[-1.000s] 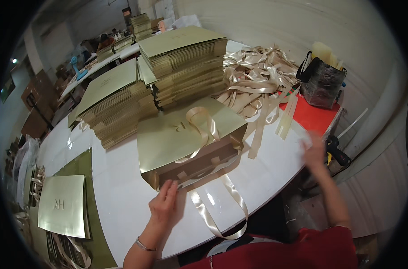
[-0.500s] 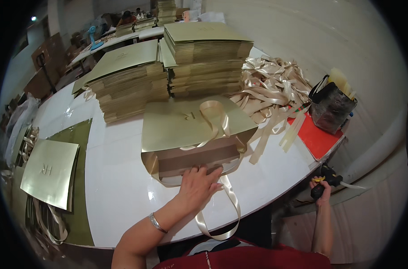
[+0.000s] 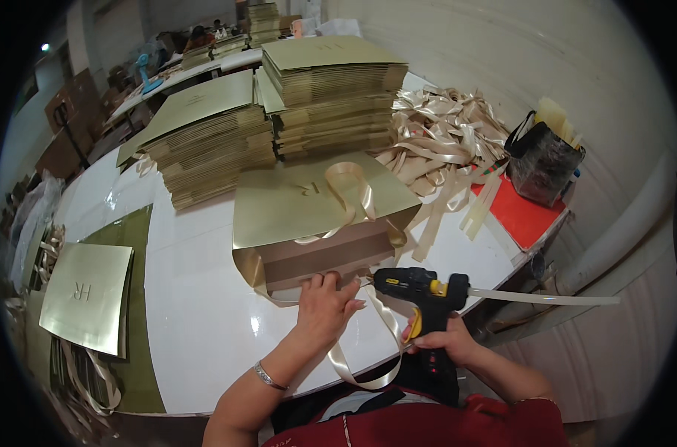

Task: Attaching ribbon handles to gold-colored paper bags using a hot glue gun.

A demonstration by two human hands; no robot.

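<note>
Head view: shows, lying at the middle of a white bench (image 3: 189, 320), an open gold paper bag (image 3: 294, 194) with a pinkish-brown inside and its mouth toward six o'clock; and, between two and three o'clock, a black pouch (image 3: 543, 164) filled with yellowish sticks (image 3: 553, 115). Reaches in from six o'clock with the left grip (image 3: 326, 309), palm down, fingers at the bag's near edge; cannot tell whether pinching it. Holds in the right grip (image 3: 446, 339), wrapped round the handle, a black-and-yellow glue gun (image 3: 420, 287) at four o'clock, with its nozzle pointing toward nine, just beside the left fingertips. Displays a smooth, satiny top panel under one cream ribbon loop (image 3: 365, 201), with a second loop (image 3: 370, 385) draped toward six o'clock.
</note>
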